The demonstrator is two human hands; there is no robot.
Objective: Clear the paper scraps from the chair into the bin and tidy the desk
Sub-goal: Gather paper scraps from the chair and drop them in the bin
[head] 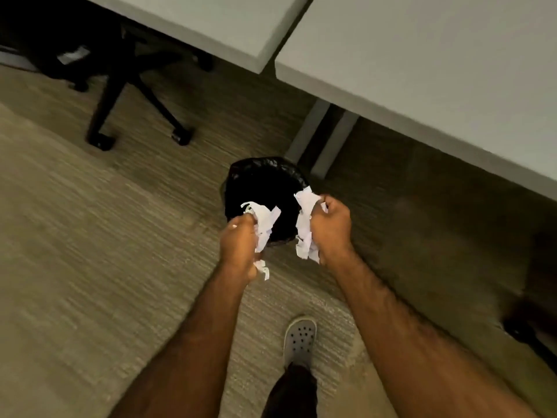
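Note:
My left hand [238, 245] is closed around a bunch of white paper scraps [263, 221]. A second bunch of white paper scraps [306, 224] is gripped in my right hand [331, 224]. Both fists are held out in front of me, just above the near rim of a round bin lined with a black bag [262, 182], which stands on the carpet. A black office chair [120, 70] stands at the upper left, with a pale scrap on its seat [73, 54]. The picture is blurred.
Two grey desks [422, 55] meet above the bin; their grey legs [307, 134] stand right behind it. My grey clog [300, 339] is on the carpet below my hands. A dark chair base [530, 330] shows at the right edge.

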